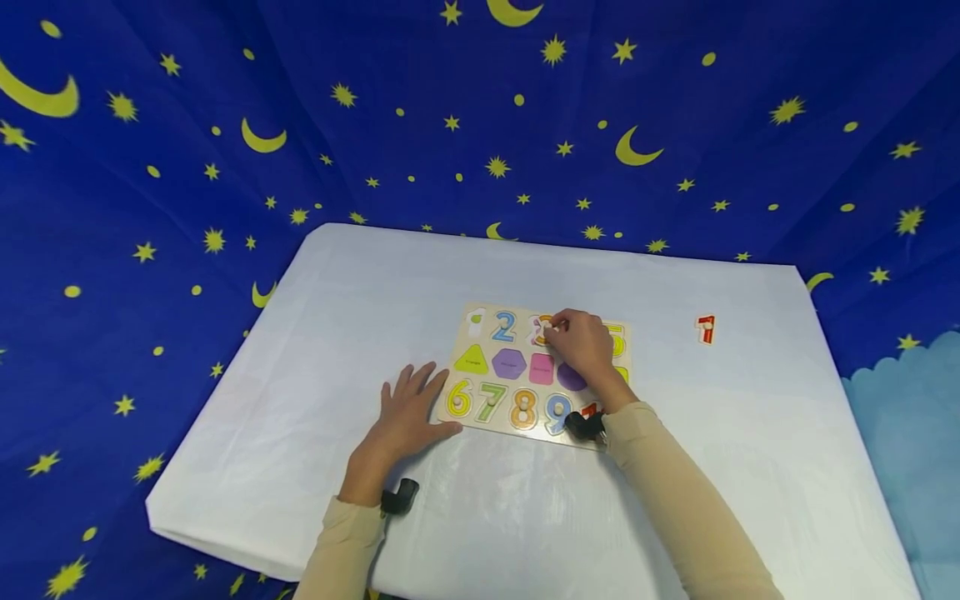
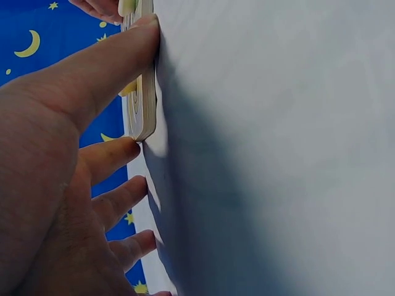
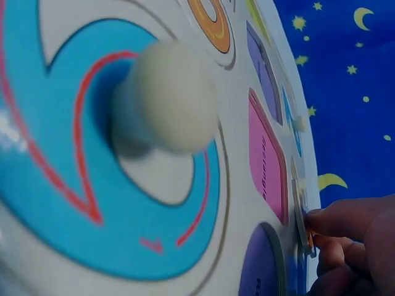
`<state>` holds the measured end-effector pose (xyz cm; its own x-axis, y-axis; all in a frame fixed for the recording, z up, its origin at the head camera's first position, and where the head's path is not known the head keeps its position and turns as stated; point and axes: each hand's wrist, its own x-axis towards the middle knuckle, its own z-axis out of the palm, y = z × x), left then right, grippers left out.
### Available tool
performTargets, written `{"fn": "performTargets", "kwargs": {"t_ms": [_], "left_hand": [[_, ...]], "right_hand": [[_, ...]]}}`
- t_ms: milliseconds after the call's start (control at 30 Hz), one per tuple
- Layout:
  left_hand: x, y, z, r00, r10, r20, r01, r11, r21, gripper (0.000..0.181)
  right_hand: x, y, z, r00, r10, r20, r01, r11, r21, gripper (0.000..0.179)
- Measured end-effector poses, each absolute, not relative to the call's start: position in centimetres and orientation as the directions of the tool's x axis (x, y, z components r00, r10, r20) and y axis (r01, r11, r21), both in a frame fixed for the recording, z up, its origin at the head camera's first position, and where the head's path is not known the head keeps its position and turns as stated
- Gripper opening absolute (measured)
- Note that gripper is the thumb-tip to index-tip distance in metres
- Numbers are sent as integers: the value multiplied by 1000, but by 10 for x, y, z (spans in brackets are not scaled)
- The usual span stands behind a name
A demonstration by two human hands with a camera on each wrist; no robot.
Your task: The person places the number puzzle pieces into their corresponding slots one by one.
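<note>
A wooden number puzzle board [image 1: 517, 432] lies flat on the white table. At its top row, my right hand [image 1: 585, 343] pinches an orange number piece [image 1: 542, 331], which looks like a 3, over the third slot. In the right wrist view, thumb and finger hold this thin piece [image 3: 302, 225] edge-on near the board; whether it is fully seated cannot be told. My left hand [image 1: 405, 418] has its fingers spread at the board's left edge, the thumb [image 2: 117, 61] touching the lower-left corner. The spot right of the held piece is hidden by my right hand.
A red number 1 piece [image 1: 706, 328] lies apart on the table [image 1: 765, 467], right of the board. The slot for 1 [image 1: 476, 321] shows bare at the top left. Blue 2 [image 1: 505, 326], 6 [image 1: 458, 400], 7 [image 1: 491, 402], 8 [image 1: 523, 408] and 9 [image 1: 557, 413] sit in the board.
</note>
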<state>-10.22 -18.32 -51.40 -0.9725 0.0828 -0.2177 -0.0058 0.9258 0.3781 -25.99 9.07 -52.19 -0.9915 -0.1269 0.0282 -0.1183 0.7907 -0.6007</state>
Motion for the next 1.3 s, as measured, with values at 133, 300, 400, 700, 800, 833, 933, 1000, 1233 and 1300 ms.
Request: {"fn": "performTargets", "kwargs": {"t_ms": [133,300,400,700,800,833,933,1000,1233,1300], "left_hand": [[-101,-182,-514,-975,82,-206,-3,923,384,92],[-101,-181,-513,-975,88,-204,0,919,394,93],[-101,-180,-513,-974,87,-211,-2,921,390,93],[-102,-181,-514,-972,92,-216,3,924,382,93],[-102,-182,-514,-970,89,-225,-4,923,384,93],[-102,-182,-514,-970,90,-225,-4,923,384,93],[-102,-182,-513,-970,89,-226,-6,922,387,94],[-101,-182,-512,-971,87,-222,-6,922,387,93],[-102,-182,-511,-970,85,-229,-10,923,386,93],[-103,-182,-511,-970,88,-227,-7,922,387,93]], "right_hand": [[-259,87,-522,-989,-146,29,-134,792,-595,23],[-259,84,-523,-987,-158,16,-139,808,-573,23],[-258,83,-524,-986,-168,16,-149,821,-552,23],[-258,93,-516,-989,-146,39,-141,800,-583,31],[-259,103,-513,-987,-142,68,-155,789,-595,30],[-259,107,-513,-988,-137,71,-152,786,-599,29],[-260,120,-513,-989,-130,73,-147,778,-611,28],[-261,129,-513,-990,-117,73,-137,772,-621,28],[-261,162,-514,-993,-66,96,-112,756,-645,26],[-260,171,-514,-995,-40,88,-88,751,-655,26]]}}
